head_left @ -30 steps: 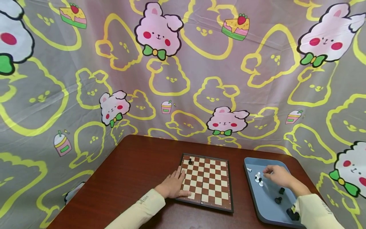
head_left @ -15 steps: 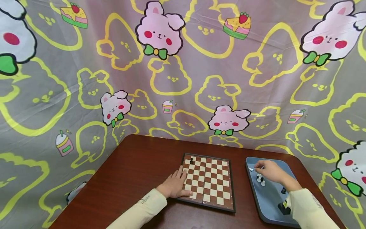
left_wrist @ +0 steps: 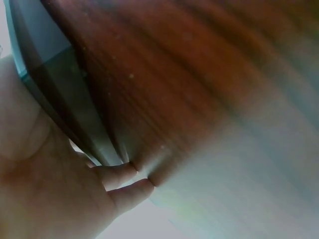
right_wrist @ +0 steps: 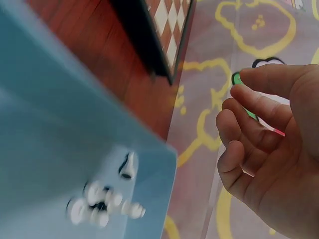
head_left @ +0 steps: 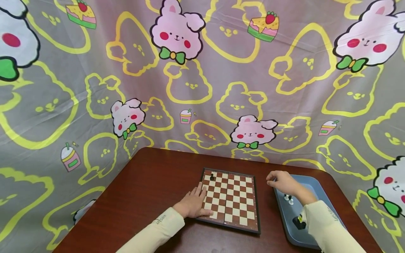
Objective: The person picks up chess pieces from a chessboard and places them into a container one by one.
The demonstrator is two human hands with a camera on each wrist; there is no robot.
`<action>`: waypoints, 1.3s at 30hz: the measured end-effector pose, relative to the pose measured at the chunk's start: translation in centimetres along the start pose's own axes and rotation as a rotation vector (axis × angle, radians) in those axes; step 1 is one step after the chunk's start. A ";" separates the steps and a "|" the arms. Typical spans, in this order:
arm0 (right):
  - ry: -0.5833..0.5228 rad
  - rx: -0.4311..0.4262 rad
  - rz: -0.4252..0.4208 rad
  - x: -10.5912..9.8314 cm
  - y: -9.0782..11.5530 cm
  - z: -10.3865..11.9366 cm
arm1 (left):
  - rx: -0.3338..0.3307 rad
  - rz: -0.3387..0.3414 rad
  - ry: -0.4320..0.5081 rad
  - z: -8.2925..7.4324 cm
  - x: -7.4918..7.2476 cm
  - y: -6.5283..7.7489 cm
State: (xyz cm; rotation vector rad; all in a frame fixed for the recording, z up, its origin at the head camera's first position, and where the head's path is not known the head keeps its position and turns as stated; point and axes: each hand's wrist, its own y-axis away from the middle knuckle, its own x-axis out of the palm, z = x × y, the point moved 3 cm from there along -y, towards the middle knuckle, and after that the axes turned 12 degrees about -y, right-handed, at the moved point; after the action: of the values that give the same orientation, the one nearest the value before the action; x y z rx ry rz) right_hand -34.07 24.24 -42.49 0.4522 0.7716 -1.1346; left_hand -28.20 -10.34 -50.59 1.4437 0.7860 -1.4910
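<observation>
A chessboard (head_left: 232,196) with brown and cream squares lies on the table. One small black chess piece (head_left: 212,177) stands near its far left corner. My left hand (head_left: 192,205) rests on the board's left edge, fingers extended and thumb across the near squares. In the left wrist view, the hand (left_wrist: 55,184) lies against the board's dark side (left_wrist: 60,84). My right hand (head_left: 282,182) hovers over the tray's far left corner. In the right wrist view, the hand (right_wrist: 271,124) has loosely bent fingers, thumb and index close together, and no piece shows between them.
The blue tray (head_left: 286,230) stands right of the board, a strip of table between them. White chess pieces (right_wrist: 99,204) cluster inside, with another white piece (right_wrist: 128,167) lying near the corner. A cartoon-print curtain (head_left: 190,88) surrounds the table.
My right hand has moved left across the tray, from over its middle to its far left corner. The left hand has stayed on the board's edge.
</observation>
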 end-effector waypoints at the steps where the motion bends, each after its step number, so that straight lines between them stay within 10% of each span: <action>1: -0.009 0.002 0.002 0.2 -0.2 0.3 | 0.001 0.000 0.000 0.0 0.0 0.0; 39: -0.131 -0.067 0.099 9.3 -7.1 7.4 | 0.000 -0.010 0.009 -0.1 -0.4 0.1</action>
State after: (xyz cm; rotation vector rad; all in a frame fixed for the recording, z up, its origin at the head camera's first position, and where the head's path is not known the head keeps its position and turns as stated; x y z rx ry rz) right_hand -36.36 10.65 -44.12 0.3526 0.6643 -1.0319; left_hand -28.12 -10.20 -50.17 1.4494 0.7991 -1.4933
